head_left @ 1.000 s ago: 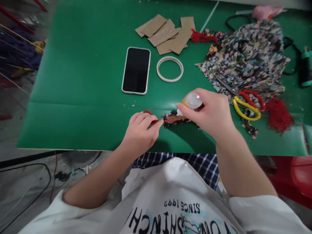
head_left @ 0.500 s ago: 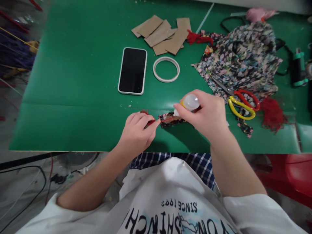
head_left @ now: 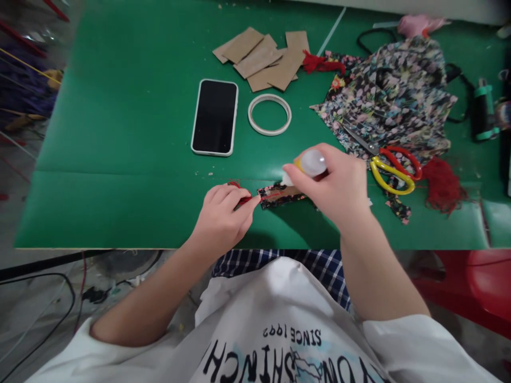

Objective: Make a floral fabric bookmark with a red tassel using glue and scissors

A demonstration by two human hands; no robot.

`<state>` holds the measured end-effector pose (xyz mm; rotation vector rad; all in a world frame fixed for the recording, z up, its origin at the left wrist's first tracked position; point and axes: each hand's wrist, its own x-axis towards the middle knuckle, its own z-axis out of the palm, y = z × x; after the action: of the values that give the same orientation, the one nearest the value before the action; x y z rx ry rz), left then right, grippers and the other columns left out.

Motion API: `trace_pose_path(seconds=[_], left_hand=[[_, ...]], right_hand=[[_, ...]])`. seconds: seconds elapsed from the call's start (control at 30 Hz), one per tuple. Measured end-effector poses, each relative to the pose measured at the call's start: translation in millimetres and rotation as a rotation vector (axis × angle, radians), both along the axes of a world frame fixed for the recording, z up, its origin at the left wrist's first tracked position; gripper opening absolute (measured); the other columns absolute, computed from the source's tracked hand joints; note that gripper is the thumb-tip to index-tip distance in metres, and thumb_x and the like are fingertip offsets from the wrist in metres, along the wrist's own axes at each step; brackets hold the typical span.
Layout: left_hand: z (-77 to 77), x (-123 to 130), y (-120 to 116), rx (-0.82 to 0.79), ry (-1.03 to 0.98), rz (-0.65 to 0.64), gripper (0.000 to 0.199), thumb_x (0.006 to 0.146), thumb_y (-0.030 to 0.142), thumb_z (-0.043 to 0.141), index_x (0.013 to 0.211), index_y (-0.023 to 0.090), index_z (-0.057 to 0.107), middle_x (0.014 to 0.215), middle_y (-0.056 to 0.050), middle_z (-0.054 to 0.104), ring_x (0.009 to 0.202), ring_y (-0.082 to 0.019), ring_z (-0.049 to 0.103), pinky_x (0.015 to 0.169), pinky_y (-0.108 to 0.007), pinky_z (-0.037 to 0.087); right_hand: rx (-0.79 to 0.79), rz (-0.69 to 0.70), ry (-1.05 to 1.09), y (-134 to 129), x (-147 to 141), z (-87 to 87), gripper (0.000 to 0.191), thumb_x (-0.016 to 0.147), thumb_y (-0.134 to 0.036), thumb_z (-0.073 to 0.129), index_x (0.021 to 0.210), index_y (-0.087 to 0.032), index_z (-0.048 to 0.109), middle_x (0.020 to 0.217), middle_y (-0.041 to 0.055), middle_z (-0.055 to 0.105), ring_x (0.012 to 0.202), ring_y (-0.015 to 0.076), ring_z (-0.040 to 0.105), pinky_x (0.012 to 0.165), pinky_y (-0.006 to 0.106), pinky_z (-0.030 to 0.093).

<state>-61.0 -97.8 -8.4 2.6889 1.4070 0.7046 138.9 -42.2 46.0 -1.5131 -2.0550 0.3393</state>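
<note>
My right hand [head_left: 337, 178] is wrapped round a small clear glue bottle [head_left: 312, 162], its white nozzle tilted down at the upper edge of a cardboard strip [head_left: 287, 196]. Dark floral fabric is folded over the strip's edges, and a red thread runs along its bare brown middle. At the strip's left end, my left hand [head_left: 227, 213] pinches the red tassel [head_left: 241, 198], with an index fingertip touching the strip. Part of the strip's right end is hidden under my right hand.
Beyond my hands lie a phone [head_left: 214, 117], a roll of tape [head_left: 250, 114] and several cardboard pieces [head_left: 257, 58]. To the right are floral fabric [head_left: 403, 101], scissors [head_left: 393, 165] with red and yellow handles, red thread [head_left: 444, 183] and fabric scraps [head_left: 398, 207]. A red stool [head_left: 487, 282] stands below.
The glue bottle's nozzle has shifted slightly up and left along the strip's upper edge. My left hand keeps its hold at the tassel end. The whole view has shifted slightly.
</note>
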Motion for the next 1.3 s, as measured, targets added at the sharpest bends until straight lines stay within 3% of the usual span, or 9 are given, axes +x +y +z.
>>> trace_pose_path(seconds=[0.13,0.37,0.6,0.9,1.03,1.13,1.23,1.3], left_hand=[[0.6,0.2,-0.3,-0.013,-0.008,-0.003,0.022,0.082,0.016,0.052,0.100,0.021,0.064,0.093,-0.007,0.064,0.088,-0.021,0.055,0.080,-0.040,0.044],[-1.1,0.7,-0.1,0.000,-0.010,0.008,0.023,0.081,0.015,0.053,0.100,0.021,0.064,0.090,-0.007,0.064,0.085,-0.020,0.055,0.079,-0.040,0.044],[0.7,-0.4,-0.2,-0.041,-0.015,-0.006,0.023,0.083,0.016,0.051,0.102,0.021,0.064,0.094,-0.008,0.063,0.089,-0.021,0.055,0.080,-0.042,0.044],[-0.1,1.3,0.1,0.009,0.003,0.008,0.021,0.081,0.015,0.054,0.099,0.019,0.065,0.090,-0.007,0.065,0.084,-0.019,0.056,0.079,-0.039,0.045],[1.5,0.4,1.4,0.000,0.003,0.005,0.019,0.082,0.016,0.055,0.098,0.020,0.065,0.089,-0.006,0.065,0.084,-0.019,0.057,0.079,-0.039,0.045],[2.5,-0.7,3.6,-0.001,-0.003,0.005,0.015,0.083,0.017,0.055,0.093,0.022,0.066,0.088,-0.004,0.067,0.084,-0.018,0.058,0.080,-0.038,0.045],[2.7,-0.9,5.5,0.014,-0.009,0.011,0.011,0.083,0.017,0.057,0.086,0.021,0.066,0.085,-0.002,0.068,0.082,-0.017,0.060,0.081,-0.038,0.044],[2.0,-0.4,5.9,0.022,-0.018,0.015,0.010,0.082,0.018,0.058,0.087,0.020,0.066,0.084,-0.002,0.068,0.082,-0.017,0.060,0.081,-0.038,0.045]], right_hand=[[-0.033,0.096,-0.001,-1.6,-8.1,-2.4,0.028,0.076,-0.046,0.058,0.069,-0.019,0.054,0.060,0.0006,0.057,0.055,0.0125,0.050,0.052,0.026,0.033],[0.011,-0.065,-0.039,1.6,16.6,1.6,0.028,0.075,-0.047,0.060,0.064,-0.022,0.051,0.051,-0.0001,0.050,0.051,0.0146,0.046,0.050,0.029,0.031],[-0.024,0.068,-0.017,-1.5,-9.6,-3.7,0.029,0.077,-0.047,0.058,0.066,-0.020,0.050,0.057,0.0000,0.054,0.053,0.0126,0.048,0.050,0.027,0.032],[0.058,-0.206,-0.054,5.1,32.6,1.9,0.037,0.075,-0.052,0.059,0.058,-0.021,0.048,0.047,-0.0027,0.043,0.045,0.0108,0.038,0.047,0.027,0.029],[0.036,-0.236,0.091,5.7,31.8,-1.1,0.037,0.072,-0.054,0.061,0.062,-0.020,0.053,0.051,-0.0025,0.048,0.045,0.0096,0.040,0.046,0.026,0.032],[0.012,-0.352,0.412,11.4,43.4,-9.1,0.028,0.074,-0.048,0.061,0.075,-0.020,0.059,0.059,-0.0004,0.055,0.046,0.0099,0.044,0.043,0.025,0.036],[-0.038,-0.466,0.703,14.1,63.2,-15.3,0.023,0.071,-0.042,0.064,0.079,-0.022,0.058,0.055,-0.0005,0.052,0.041,0.0107,0.045,0.038,0.025,0.037],[-0.047,-0.478,0.671,9.0,70.0,-16.1,0.022,0.069,-0.042,0.066,0.073,-0.022,0.058,0.052,-0.0013,0.049,0.039,0.0104,0.043,0.037,0.026,0.037]])
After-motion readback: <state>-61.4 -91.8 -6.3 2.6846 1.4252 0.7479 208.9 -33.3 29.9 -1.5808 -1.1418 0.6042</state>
